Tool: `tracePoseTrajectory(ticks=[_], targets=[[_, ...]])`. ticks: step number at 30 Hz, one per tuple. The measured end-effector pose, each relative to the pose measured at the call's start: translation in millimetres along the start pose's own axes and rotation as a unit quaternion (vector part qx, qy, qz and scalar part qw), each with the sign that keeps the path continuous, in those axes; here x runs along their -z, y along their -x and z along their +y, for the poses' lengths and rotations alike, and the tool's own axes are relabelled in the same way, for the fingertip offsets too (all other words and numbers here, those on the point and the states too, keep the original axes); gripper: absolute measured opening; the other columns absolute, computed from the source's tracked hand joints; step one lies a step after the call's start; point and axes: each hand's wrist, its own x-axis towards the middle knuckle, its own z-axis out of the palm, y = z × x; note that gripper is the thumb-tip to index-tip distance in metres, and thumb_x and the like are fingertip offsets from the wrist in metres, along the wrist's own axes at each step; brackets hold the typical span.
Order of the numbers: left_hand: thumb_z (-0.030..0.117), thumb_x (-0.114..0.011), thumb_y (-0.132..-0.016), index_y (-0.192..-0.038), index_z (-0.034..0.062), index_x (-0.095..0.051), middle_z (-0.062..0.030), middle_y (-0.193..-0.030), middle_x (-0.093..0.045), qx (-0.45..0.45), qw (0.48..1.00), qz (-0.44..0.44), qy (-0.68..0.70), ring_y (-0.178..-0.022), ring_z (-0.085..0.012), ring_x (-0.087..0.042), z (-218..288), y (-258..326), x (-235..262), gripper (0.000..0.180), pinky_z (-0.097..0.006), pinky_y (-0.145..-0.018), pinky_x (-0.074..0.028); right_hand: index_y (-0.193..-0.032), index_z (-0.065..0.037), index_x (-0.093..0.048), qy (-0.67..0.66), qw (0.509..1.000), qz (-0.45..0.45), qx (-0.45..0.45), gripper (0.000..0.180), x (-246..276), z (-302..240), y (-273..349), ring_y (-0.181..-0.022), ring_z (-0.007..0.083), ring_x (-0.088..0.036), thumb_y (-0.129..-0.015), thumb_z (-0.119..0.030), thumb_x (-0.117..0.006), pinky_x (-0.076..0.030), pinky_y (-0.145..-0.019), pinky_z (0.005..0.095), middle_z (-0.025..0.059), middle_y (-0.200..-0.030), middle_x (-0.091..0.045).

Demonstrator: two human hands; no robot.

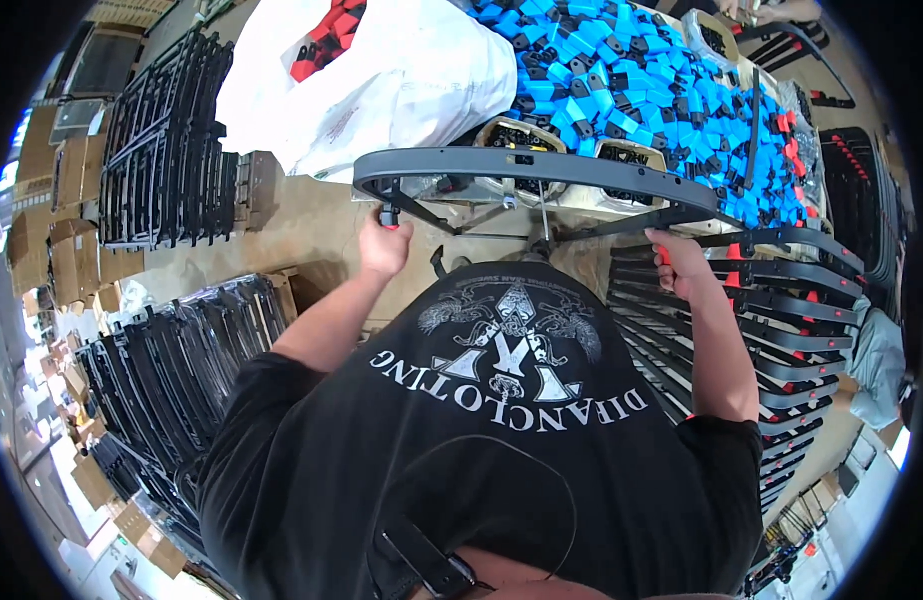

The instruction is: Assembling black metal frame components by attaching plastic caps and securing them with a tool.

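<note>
The left hand (385,244) at 10 o'clock is clasped on a black-and-red fitting (389,216), the right hand (688,264) at 3 round a red piece (664,251); a bowed dark-grey frame (594,170) spans 12, overlapping tubs (523,124); white bag (422,110) at 11, blue pieces (602,95) at 1

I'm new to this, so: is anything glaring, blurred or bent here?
Head view: the white sack is nearly washed out; head view, left rim: cardboard boxes look skewed and softer; head view, middle: the curved grey frame looks sharp.
</note>
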Motion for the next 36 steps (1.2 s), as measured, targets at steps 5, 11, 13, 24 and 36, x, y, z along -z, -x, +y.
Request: tracePoseTrajectory(ticks=[5, 11, 13, 24, 36], targets=[[0.017, -0.073, -0.079, -0.113, 0.0, -0.061, -0.0203, -0.108, -0.065, -0.125, 0.965, 0.113, 0.201, -0.102, -0.0358, -0.064, -41, -33, -62, 0.04, -0.041, -0.091, -0.05, -0.081, -0.012, -0.053, 0.037, 0.997, 0.032, 0.055, 0.03, -8, -2, -5, -0.045, 0.0098, -0.037, -0.085, -0.027, -0.078, -0.025, -0.04, 0.0278, -0.0013, -0.066, -0.046], [0.017, -0.074, -0.081, -0.11, 0.0036, -0.063, -0.0158, -0.098, -0.069, -0.182, 0.963, -0.081, 0.184, -0.09, -0.0331, -0.068, -41, -41, -30, 0.034, -0.038, -0.083, -0.053, -0.089, -0.009, -0.058, 0.084, 0.994, 0.057, 0.027, 0.023, 4, 7, -22, -0.045, 0.0111, -0.039, -0.085, -0.022, -0.077, -0.025, -0.04, 0.0289, -0.0009, -0.065, -0.046], [0.017, -0.075, -0.081, -0.11, 0.0049, -0.065, -0.0135, -0.097, -0.072, -0.239, 0.96, -0.065, 0.132, -0.089, -0.0296, -0.07, -44, -46, -27, 0.033, -0.037, -0.083, -0.055, -0.094, -0.006, -0.06, -0.007, 0.994, -0.11, 0.023, 0.023, 18, 21, -39, -0.049, 0.0122, -0.044, -0.085, -0.02, -0.076, -0.03, -0.041, 0.0319, -0.0005, -0.065, -0.049], [0.014, -0.071, -0.083, -0.109, 0.0055, -0.065, -0.0107, -0.105, -0.071, -0.264, 0.962, -0.06, 0.046, -0.098, -0.0239, -0.068, -46, -48, -39, 0.028, -0.035, -0.089, -0.052, -0.125, 0.001, -0.059, 0.03, 0.848, 0.343, 0.404, 0.061, -33, 90, -138, -0.096, 0.025, -0.069, -0.079, -0.03, -0.084, -0.052, -0.089, 0.0354, 0.0146, -0.105, -0.071], [0.011, -0.077, -0.086, -0.119, 0.0026, -0.061, -0.0064, -0.111, -0.069, -0.239, 0.964, -0.105, 0.049, -0.103, -0.0153, -0.064, -38, -49, -31, 0.037, -0.031, -0.094, -0.05, -0.122, -0.001, -0.059, -0.016, 0.844, 0.242, 0.478, 0.052, -25, 87, -131, -0.099, 0.0295, -0.066, -0.078, -0.018, -0.082, -0.052, -0.09, 0.0387, 0.0164, -0.108, -0.066]])
